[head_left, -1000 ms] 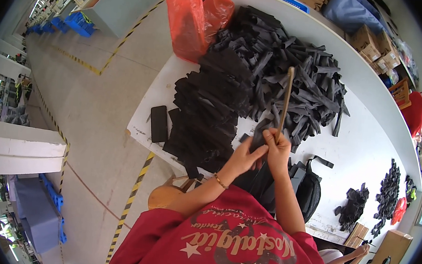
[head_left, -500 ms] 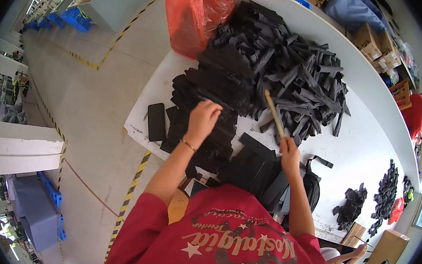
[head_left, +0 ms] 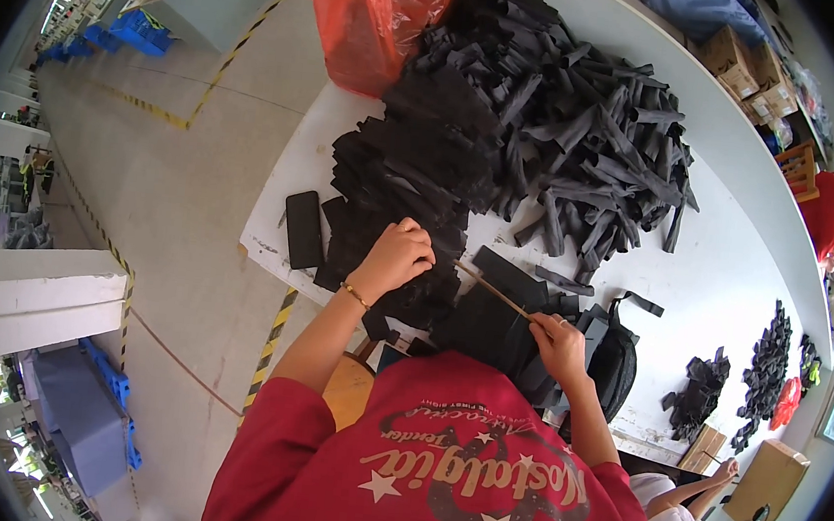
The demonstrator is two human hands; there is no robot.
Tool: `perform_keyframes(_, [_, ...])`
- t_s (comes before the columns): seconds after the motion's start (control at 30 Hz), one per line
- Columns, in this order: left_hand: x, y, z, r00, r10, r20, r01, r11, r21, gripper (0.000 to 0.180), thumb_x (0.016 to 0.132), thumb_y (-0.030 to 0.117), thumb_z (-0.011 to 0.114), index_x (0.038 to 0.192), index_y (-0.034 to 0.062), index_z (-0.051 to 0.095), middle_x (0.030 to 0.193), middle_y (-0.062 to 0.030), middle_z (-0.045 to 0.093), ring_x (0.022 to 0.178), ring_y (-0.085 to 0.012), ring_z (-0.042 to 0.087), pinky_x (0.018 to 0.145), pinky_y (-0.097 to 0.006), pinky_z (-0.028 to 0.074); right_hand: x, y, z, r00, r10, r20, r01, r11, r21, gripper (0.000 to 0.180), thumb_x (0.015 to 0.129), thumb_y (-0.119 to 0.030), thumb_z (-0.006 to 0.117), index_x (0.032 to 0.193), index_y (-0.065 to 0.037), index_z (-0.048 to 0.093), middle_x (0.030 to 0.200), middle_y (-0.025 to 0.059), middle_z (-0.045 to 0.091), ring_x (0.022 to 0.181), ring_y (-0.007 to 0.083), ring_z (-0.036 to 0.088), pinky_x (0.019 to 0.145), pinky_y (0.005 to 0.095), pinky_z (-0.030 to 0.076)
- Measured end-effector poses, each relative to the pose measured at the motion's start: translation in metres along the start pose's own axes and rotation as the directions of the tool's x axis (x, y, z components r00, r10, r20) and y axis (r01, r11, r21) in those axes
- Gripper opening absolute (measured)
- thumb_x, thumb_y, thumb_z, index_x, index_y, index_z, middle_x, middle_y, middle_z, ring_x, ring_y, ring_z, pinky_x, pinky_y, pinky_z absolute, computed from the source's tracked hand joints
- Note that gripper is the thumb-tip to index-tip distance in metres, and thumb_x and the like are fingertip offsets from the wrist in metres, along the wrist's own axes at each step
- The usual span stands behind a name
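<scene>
My right hand (head_left: 558,344) is closed round one end of a thin wooden stick (head_left: 495,293). The stick points left over dark sheets (head_left: 480,331) at the table's near edge, its tip close to my left hand (head_left: 399,257). The left fingers are curled together above a spread stack of black fabric pieces (head_left: 400,175); whatever they pinch, if anything, is hidden. Beyond my right hand lies a large heap of folded black fabric strips (head_left: 595,157). A single black strip (head_left: 564,280) rests apart from it, on the near side.
Left of the stack lies a black phone (head_left: 303,231). A red plastic bag (head_left: 358,32) stands at the table's far left corner. A black strap bundle (head_left: 617,357) is right of my right hand. Smaller black piles (head_left: 698,394) sit farther right, near another person (head_left: 683,512).
The stick has swung from pointing away over the heap to pointing left. My right hand has come nearer and slightly left; my left hand has also drawn a little nearer.
</scene>
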State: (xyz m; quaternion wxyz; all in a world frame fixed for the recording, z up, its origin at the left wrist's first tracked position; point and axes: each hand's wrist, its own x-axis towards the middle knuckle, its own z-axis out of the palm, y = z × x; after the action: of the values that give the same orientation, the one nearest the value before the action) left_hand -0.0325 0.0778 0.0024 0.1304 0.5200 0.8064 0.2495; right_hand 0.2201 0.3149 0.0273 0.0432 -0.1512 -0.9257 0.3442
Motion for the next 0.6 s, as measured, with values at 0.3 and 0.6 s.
perform_keyframes(0.3, [0.003, -0.001, -0.012, 0.994, -0.068, -0.088, 0.049, 0.976, -0.21, 0.009, 0.068, 0.012, 0.074, 0.077, 0.0101, 0.071, 0.083, -0.0008, 0.066, 0.092, -0.0222, 0.056, 0.082, -0.036, 0.045, 0.002, -0.007, -0.008, 0.995, -0.096, 0.028, 0.099, 0.988, -0.115, 0.013, 0.084, -0.014, 0.064, 0.096, -0.01, 0.066, 0.071, 0.0088, 0.057, 0.063, 0.0275, 0.06, 0.057, 0.0381, 0.048])
perform_keyframes(0.6, [0.021, 0.103, -0.023, 0.898, 0.169, -0.406, -0.2, 0.979, -0.034, 0.024, 0.065, 0.014, 0.074, 0.088, 0.0127, 0.067, 0.112, -0.0058, 0.055, 0.113, -0.0267, 0.048, 0.096, -0.043, 0.036, 0.044, -0.043, 0.051, 0.988, -0.153, -0.023, 0.151, 0.915, 0.373, 0.031, 0.084, -0.006, 0.061, 0.115, -0.004, 0.06, 0.088, 0.0165, 0.065, 0.072, 0.0297, 0.063, 0.064, 0.0363, 0.049])
